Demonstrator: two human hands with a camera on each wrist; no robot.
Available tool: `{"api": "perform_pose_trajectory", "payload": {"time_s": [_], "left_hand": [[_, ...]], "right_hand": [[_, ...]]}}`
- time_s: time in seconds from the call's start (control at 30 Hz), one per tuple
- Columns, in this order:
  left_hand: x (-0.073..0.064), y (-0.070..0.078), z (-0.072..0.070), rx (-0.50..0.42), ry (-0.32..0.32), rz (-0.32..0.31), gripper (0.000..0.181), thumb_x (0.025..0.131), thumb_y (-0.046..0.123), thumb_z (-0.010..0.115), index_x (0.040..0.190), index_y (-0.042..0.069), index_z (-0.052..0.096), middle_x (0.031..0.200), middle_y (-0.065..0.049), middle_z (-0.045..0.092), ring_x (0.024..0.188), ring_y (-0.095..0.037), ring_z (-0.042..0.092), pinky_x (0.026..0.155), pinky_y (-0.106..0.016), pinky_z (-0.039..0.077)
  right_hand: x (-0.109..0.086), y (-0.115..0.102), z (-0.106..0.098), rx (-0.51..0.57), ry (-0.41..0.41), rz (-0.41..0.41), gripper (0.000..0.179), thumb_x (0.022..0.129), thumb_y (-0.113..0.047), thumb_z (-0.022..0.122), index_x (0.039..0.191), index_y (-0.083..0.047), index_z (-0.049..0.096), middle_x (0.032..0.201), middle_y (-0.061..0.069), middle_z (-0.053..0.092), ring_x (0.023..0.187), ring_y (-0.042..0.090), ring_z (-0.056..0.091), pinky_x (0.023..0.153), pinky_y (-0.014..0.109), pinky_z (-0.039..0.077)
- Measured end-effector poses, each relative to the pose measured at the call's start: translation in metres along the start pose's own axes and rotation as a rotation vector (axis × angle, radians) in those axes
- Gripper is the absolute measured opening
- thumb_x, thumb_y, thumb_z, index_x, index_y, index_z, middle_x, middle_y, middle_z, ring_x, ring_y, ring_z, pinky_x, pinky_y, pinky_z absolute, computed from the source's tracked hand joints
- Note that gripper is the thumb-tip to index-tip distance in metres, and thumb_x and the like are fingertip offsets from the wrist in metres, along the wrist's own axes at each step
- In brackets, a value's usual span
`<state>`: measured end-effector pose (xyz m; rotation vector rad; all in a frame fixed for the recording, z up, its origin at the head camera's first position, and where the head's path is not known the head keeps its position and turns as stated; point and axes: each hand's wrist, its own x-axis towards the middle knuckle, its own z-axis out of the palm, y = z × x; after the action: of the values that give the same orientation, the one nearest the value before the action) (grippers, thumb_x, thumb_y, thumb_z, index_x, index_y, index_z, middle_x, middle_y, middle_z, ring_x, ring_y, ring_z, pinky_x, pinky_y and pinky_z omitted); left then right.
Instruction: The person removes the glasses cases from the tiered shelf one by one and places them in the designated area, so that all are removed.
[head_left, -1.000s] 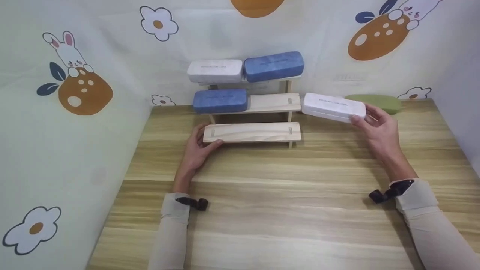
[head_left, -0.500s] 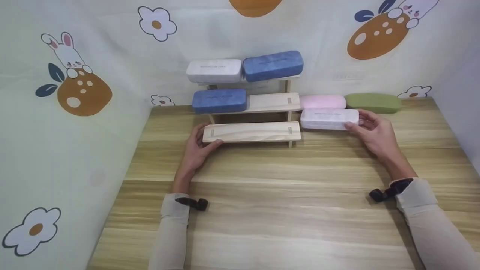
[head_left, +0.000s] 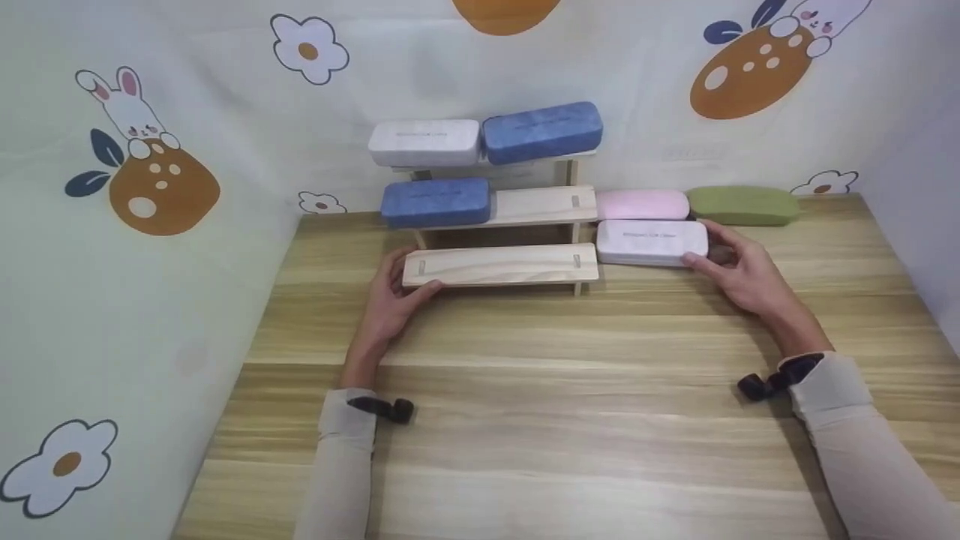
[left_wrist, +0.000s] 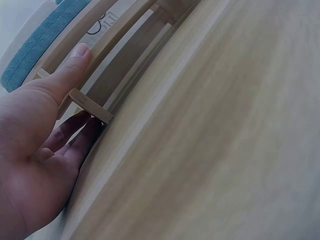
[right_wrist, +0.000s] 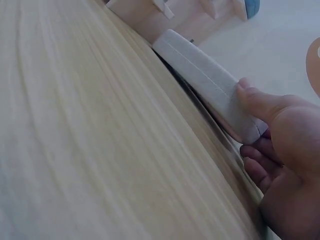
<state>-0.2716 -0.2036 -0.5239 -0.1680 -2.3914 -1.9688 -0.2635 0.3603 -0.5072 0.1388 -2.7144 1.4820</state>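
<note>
My right hand (head_left: pixel 750 277) pinches the right end of a white glasses case (head_left: pixel 651 242), thumb on its front side and fingers behind. In the right wrist view the white glasses case (right_wrist: pixel 205 82) is close over the table, its seam running lengthwise. Its left end is right beside the lowest step of a three-step wooden display stand (head_left: pixel 499 265). At that step's left end my left hand (head_left: pixel 388 300) grips the stand. The left wrist view has the thumb along the step's edge and the fingers by a leg (left_wrist: pixel 91 106).
A white case (head_left: pixel 424 142) and a blue case (head_left: pixel 543 132) sit on the top step. Another blue case (head_left: pixel 436 202) lies left on the middle step. Behind the held case are a pink case (head_left: pixel 643 203) and a green case (head_left: pixel 743 205), near the patterned wall covering (head_left: pixel 420 67).
My right hand has brought the white glasses case down toward the front and a little left, uncovering the pink case. Its tilt has straightened. The left hand stays on the stand.
</note>
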Motion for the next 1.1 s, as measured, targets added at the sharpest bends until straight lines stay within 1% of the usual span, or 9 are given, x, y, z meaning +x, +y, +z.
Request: {"api": "perform_pose_trajectory", "payload": {"time_s": [0.17,0.3,0.43,0.5,0.57,0.63,0.7,0.8,1.1], "left_hand": [[-0.001,0.0,0.0,-0.003,0.003,-0.014,0.084,0.09,0.018,0.091,0.159,0.011,0.045,0.157,-0.013,0.059,0.142,-0.026,0.058,0.125,-0.041,0.044],[-0.002,0.001,-0.001,0.002,-0.001,-0.022,0.084,0.09,0.019,0.091,0.159,0.009,0.045,0.156,-0.012,0.06,0.142,-0.025,0.059,0.124,-0.041,0.045],[-0.001,0.001,-0.001,0.001,-0.006,-0.025,0.084,0.091,0.02,0.091,0.159,0.008,0.045,0.158,-0.013,0.058,0.144,-0.025,0.057,0.125,-0.042,0.045],[-0.001,0.002,0.0,-0.003,-0.004,-0.024,0.083,0.091,0.02,0.091,0.159,0.007,0.045,0.159,-0.014,0.057,0.145,-0.026,0.057,0.126,-0.042,0.044],[0.0,0.002,0.001,-0.007,-0.003,-0.027,0.083,0.091,0.02,0.091,0.159,0.007,0.044,0.159,-0.015,0.056,0.146,-0.027,0.056,0.126,-0.043,0.043],[-0.001,0.002,0.001,-0.005,-0.002,-0.029,0.085,0.091,0.021,0.09,0.16,0.006,0.043,0.16,-0.016,0.056,0.147,-0.028,0.055,0.127,-0.044,0.042],[-0.001,0.002,0.001,-0.004,0.001,-0.031,0.086,0.091,0.021,0.091,0.16,0.005,0.043,0.16,-0.015,0.056,0.146,-0.028,0.055,0.127,-0.045,0.042],[-0.001,0.002,0.0,0.007,0.006,-0.03,0.088,0.09,0.023,0.092,0.161,0.006,0.043,0.16,-0.015,0.056,0.146,-0.028,0.056,0.127,-0.045,0.042],[0.0,0.003,0.0,-0.001,0.001,-0.029,0.089,0.088,0.023,0.093,0.16,0.007,0.043,0.159,-0.013,0.057,0.143,-0.026,0.058,0.125,-0.043,0.044]], "right_hand": [[0.0,-0.002,0.002,-0.074,-0.013,-0.039,0.073,0.102,-0.036,0.078,0.162,-0.006,0.049,0.144,0.025,0.063,0.102,0.003,0.06,0.084,0.01,0.046],[0.0,-0.004,0.007,-0.101,0.003,-0.036,0.072,0.101,-0.036,0.079,0.16,-0.005,0.051,0.14,0.025,0.066,0.101,0.006,0.061,0.082,0.009,0.046],[0.004,-0.005,0.011,-0.099,0.015,-0.056,0.073,0.102,-0.032,0.078,0.161,-0.001,0.047,0.14,0.027,0.066,0.109,0.02,0.065,0.088,0.01,0.046],[0.006,-0.006,0.012,-0.095,0.007,-0.079,0.074,0.104,-0.029,0.076,0.162,0.002,0.043,0.145,0.029,0.063,0.12,0.03,0.064,0.099,0.018,0.046],[0.009,-0.006,0.013,-0.081,-0.006,-0.096,0.074,0.105,-0.026,0.074,0.163,0.005,0.039,0.153,0.032,0.057,0.134,0.04,0.058,0.114,0.033,0.046],[0.011,-0.007,0.014,-0.069,-0.017,-0.11,0.075,0.106,-0.023,0.072,0.164,0.007,0.036,0.16,0.034,0.049,0.147,0.046,0.049,0.125,0.05,0.039],[0.012,-0.007,0.015,-0.064,-0.025,-0.121,0.075,0.107,-0.021,0.07,0.165,0.008,0.033,0.164,0.037,0.042,0.154,0.05,0.04,0.13,0.061,0.03],[0.013,-0.009,0.017,-0.061,-0.033,-0.14,0.074,0.108,-0.02,0.068,0.165,0.011,0.03,0.167,0.038,0.036,0.158,0.052,0.033,0.133,0.063,0.023],[0.012,-0.01,0.02,-0.093,-0.028,-0.169,0.073,0.111,-0.021,0.062,0.166,0.01,0.026,0.168,0.038,0.033,0.159,0.054,0.03,0.133,0.064,0.022]]}}
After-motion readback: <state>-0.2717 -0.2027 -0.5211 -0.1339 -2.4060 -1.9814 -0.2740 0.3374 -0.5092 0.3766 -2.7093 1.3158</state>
